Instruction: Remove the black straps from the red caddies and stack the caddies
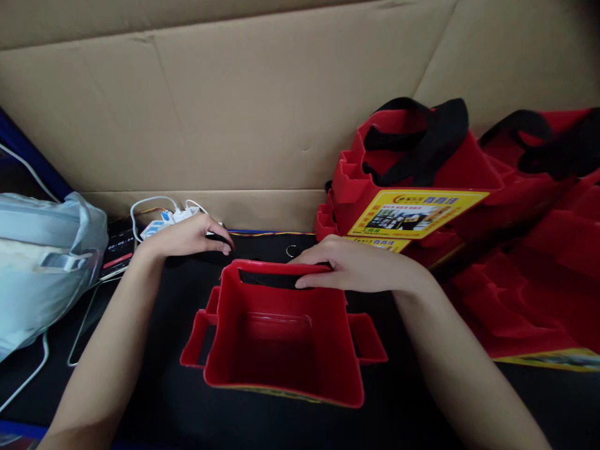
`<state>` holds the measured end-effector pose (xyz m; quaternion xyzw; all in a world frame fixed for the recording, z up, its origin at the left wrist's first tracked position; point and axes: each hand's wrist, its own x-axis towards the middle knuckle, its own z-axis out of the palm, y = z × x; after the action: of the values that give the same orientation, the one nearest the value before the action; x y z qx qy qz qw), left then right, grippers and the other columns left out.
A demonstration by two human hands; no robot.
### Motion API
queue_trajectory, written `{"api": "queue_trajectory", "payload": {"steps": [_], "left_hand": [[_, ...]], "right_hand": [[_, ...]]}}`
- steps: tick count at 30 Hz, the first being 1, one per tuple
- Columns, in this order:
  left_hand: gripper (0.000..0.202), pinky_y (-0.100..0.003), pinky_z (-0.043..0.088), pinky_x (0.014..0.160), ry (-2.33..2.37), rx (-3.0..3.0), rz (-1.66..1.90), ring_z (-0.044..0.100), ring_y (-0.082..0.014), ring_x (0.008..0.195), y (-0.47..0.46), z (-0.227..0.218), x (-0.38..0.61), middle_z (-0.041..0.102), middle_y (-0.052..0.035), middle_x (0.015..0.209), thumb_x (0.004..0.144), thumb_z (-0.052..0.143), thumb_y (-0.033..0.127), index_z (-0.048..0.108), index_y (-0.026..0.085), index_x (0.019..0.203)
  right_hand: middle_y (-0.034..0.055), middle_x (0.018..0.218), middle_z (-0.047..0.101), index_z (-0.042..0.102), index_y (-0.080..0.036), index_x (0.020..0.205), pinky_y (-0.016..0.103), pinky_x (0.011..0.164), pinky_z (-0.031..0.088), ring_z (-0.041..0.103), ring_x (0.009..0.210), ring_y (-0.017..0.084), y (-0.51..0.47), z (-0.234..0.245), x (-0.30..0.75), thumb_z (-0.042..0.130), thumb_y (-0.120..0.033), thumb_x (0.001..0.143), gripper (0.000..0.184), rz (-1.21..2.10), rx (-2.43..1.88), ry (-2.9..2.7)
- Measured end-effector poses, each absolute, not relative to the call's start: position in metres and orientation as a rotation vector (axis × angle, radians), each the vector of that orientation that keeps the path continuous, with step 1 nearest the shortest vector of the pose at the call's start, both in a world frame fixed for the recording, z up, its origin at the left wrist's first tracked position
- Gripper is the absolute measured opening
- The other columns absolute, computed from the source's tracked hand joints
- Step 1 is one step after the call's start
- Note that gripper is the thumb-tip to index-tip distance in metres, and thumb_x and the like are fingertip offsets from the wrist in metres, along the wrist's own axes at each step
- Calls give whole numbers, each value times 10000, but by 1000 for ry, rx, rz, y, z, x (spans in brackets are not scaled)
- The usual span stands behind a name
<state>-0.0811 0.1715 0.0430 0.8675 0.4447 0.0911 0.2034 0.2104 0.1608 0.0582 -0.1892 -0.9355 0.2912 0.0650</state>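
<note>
Right hand steadying the red box (281,306) by its slot (267,279)
In the head view, the box sits mouth-up at lower centre, over the black tabletop (159,400); our right hand (335,259) pinches its back wall, thumb inside, while our left hand (197,236), left of centre, curls thumb toward fingers beyond the rim, and we cannot tell whether it grips anything. We do best to keep the wall firmly pinched and the slot's free end uncovered.

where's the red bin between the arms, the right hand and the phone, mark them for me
red bin (277,305): head view, on its inner far wall, below the slot
right hand (341,261): head view, on the back of the hand
phone (119,251): head view, on its screen
</note>
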Motion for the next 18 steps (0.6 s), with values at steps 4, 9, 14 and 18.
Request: {"api": "queue_trajectory", "payload": {"steps": [4,9,14,18], "left_hand": [[282,-249,453,788,1464,2503,301,623,-163,858,178,38,-92,698,4,913,725,498,117,699,231,888],[314,-286,443,811,2013,2513,878,600,-194,892,178,39,-92,663,-40,956,681,482,65,716,203,840],[282,-252,462,710,1834,2380,1148,634,-171,766,169,43,-72,698,-27,850,722,484,119,717,200,860],[377,-280,455,773,1663,2487,787,634,-187,833,172,38,-55,703,-42,876,703,403,50,710,195,866]], "right_hand": [[-34,752,657,678,-167,968,191,564,374,539,627,91,156,60,210,492,-314,858,262,933,-592,-2811],[12,991,678,649,-193,1074,219,729,442,616,871,156,165,56,210,572,-384,801,342,1247,-567,-2696],[110,1125,623,598,-157,1121,325,897,434,564,1064,186,210,22,181,444,-553,829,515,1786,-534,-2067],[129,1016,651,630,-130,977,322,802,498,615,956,193,227,0,139,440,-603,802,539,2142,-696,-1920]]}}
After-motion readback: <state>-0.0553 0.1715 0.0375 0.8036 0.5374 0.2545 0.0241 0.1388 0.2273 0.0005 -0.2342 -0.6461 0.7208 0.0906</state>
